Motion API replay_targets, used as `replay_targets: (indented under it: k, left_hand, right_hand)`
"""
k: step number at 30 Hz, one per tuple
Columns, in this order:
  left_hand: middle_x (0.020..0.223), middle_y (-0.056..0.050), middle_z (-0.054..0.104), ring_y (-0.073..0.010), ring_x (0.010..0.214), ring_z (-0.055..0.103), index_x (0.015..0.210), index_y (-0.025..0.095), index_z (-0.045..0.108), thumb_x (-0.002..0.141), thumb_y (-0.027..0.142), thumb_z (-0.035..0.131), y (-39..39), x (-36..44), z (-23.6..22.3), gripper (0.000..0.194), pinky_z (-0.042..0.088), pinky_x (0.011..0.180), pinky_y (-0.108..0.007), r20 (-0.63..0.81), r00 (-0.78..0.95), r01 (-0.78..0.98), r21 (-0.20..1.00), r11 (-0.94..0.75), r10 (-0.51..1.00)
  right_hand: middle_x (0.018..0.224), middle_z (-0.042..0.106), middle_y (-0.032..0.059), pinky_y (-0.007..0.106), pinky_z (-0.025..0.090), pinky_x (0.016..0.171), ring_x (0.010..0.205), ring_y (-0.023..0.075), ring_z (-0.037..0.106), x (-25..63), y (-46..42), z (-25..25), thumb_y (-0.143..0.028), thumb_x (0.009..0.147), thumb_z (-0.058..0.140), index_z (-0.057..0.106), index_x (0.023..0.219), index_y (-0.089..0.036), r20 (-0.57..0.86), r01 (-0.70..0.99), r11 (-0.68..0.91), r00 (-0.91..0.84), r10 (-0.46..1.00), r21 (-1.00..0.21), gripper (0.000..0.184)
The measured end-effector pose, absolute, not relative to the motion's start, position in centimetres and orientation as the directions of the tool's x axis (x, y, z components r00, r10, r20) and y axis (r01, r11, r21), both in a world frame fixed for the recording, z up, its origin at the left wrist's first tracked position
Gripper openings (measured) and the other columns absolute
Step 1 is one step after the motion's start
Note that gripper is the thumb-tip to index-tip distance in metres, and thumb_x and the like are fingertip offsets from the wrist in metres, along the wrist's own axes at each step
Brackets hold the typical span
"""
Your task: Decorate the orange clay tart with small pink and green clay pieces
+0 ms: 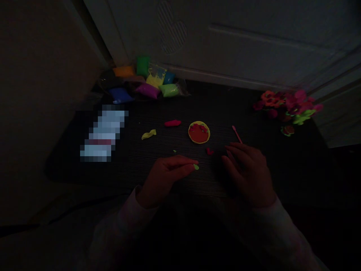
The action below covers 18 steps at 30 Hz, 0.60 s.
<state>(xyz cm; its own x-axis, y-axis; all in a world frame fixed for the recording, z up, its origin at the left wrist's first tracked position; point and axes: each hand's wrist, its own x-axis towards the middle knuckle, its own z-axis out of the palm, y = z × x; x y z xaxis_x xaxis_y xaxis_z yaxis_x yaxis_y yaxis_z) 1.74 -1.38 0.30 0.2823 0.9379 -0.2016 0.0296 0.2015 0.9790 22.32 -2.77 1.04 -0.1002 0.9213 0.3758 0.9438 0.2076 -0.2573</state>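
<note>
Between the thumb and fingers of my left hand (166, 175) is a small piece of light green clay (196, 166). My right hand (251, 173) hovers low over the table's right side, its fingers loosely bent and apart, with nothing visible in them. Just beyond its fingers lies a thin pink modelling tool (237, 134), whose near end is hidden by the hand. A round clay dish (199, 138) with a yellow rim and an orange-red middle holds small red and green bits along its far side. A small red clay piece (209, 151) lies between the dish and my hands.
Left of the dish lie a red clay lump (172, 123), a yellow strip (149, 134) and a green crumb (174, 151). Bags of coloured clay (148, 90) sit at the back left, near a blurred, lit screen (104, 133). Clay flowers (296, 103) stand far right.
</note>
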Motion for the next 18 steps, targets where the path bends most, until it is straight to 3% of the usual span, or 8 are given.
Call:
replay_targets:
  k: [6,9,15,18]
  left_hand:
    - [0.084,0.002,0.069,-0.0152,0.080,0.062,0.077,0.027,0.069,0.069,0.027,0.062,-1.4,1.8,0.0,0.011,0.048,0.073,-0.028,-0.224,0.240,0.028,0.974,0.224,0.945]
    - [0.083,0.002,0.069,-0.0154,0.080,0.062,0.078,0.027,0.069,0.069,0.027,0.062,-1.4,1.8,0.1,0.012,0.048,0.073,-0.028,-0.240,0.249,0.019,0.970,0.243,0.938]
    - [0.080,0.006,0.070,-0.0124,0.080,0.062,0.075,0.030,0.069,0.068,0.022,0.064,-1.4,1.8,0.3,0.012,0.047,0.073,-0.022,-0.262,0.250,-0.060,0.957,0.285,0.932]
    - [0.079,0.005,0.070,-0.0132,0.079,0.062,0.076,0.030,0.069,0.068,0.024,0.063,-1.5,1.8,0.3,0.011,0.048,0.071,-0.023,-0.271,0.253,-0.070,0.952,0.297,0.929]
  right_hand:
    - [0.103,0.061,0.0079,0.042,0.037,0.079,0.093,0.0237,0.053,21.1,-2.1,0.6,-0.033,0.079,0.050,0.062,0.095,-0.019,0.325,0.969,0.197,-0.140,0.935,-0.147,0.024]
    - [0.103,0.062,0.0060,0.042,0.035,0.079,0.092,0.0237,0.054,20.8,-1.7,0.5,-0.031,0.079,0.051,0.062,0.091,-0.021,0.303,0.965,0.215,-0.162,0.939,-0.151,0.019]
    - [0.098,0.064,0.0043,0.042,0.036,0.080,0.092,0.0220,0.056,20.8,-1.5,0.4,-0.027,0.077,0.055,0.062,0.082,-0.022,0.287,0.928,0.237,-0.153,0.946,-0.287,0.011]
    - [0.092,0.066,0.0029,0.040,0.041,0.079,0.088,0.0197,0.059,20.8,-1.9,1.3,-0.028,0.076,0.056,0.061,0.084,-0.022,0.259,0.853,0.242,-0.131,0.957,-0.463,0.011]
